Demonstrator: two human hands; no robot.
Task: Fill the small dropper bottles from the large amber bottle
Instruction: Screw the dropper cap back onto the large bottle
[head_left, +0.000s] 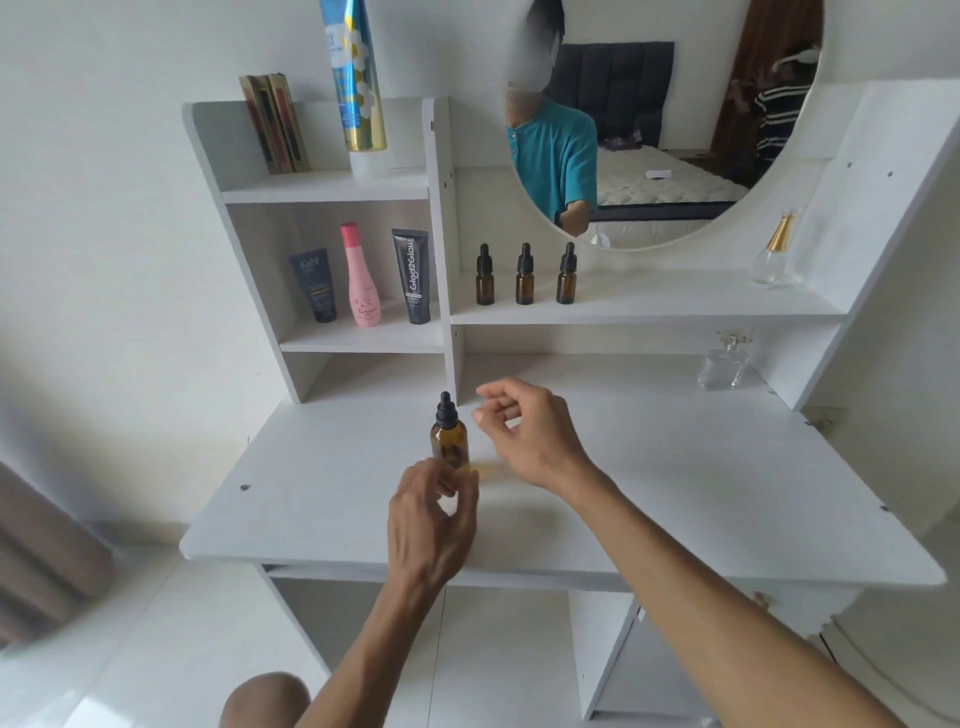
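On the white desk (675, 493), the large amber bottle (449, 441) stands upright, capped with its black dropper. Just below it, the left hand (431, 525) curls its fingers around the bottle's base, while the right hand (524, 431) hovers beside the bottle, loosely curled and holding nothing. Three small dropper bottles (524, 275) stand in a row on the shelf behind.

L hand (434, 512) grips large amber bottle (449, 439) on desk (675, 493); R hand (527, 431) hovers beside, fingers loose.
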